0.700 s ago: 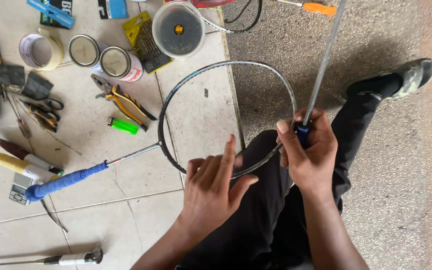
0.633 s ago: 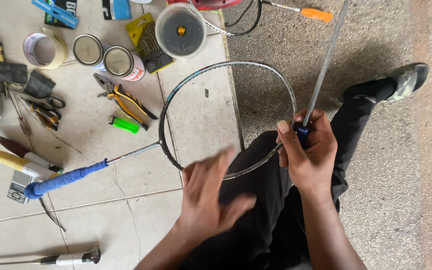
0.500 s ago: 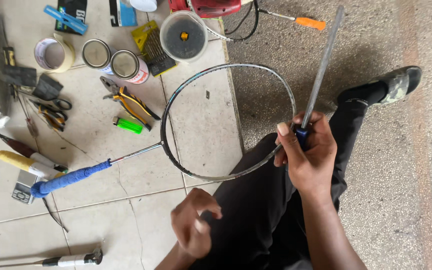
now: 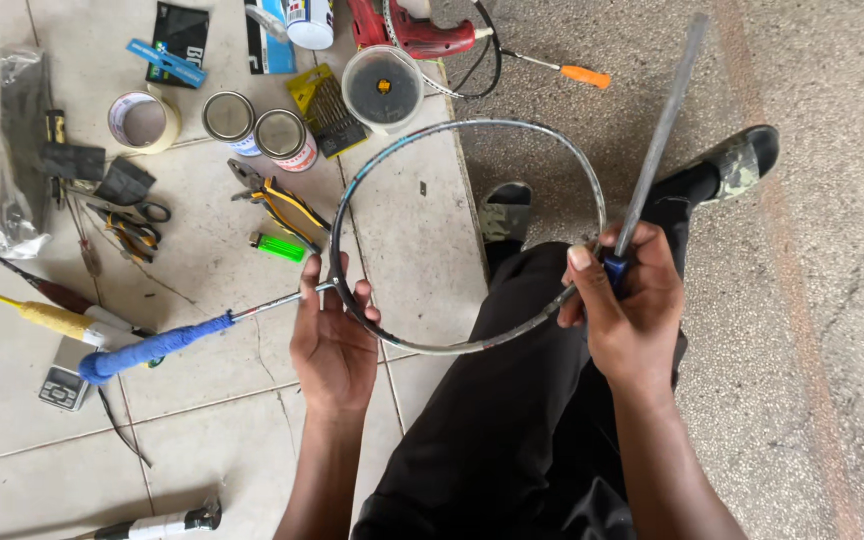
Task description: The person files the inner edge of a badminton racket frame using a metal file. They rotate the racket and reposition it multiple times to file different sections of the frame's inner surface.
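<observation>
Unstrung dark badminton racket frame (image 4: 472,345) with blue grip sits mid-frame over the lap, left hand (image 4: 334,345) clasping its throat, right hand (image 4: 627,310) gripping rim plus blue-handled metal file (image 4: 657,140); restringing not begun.

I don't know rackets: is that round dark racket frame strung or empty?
Empty. Through the dark racket frame the floor tiles and black trousers show plainly, no strings crossing.

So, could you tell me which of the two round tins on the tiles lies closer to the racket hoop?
The right-hand tin, beside the yellow drill-bit pack. The other tin sits farther left, next to the tape roll.
</observation>
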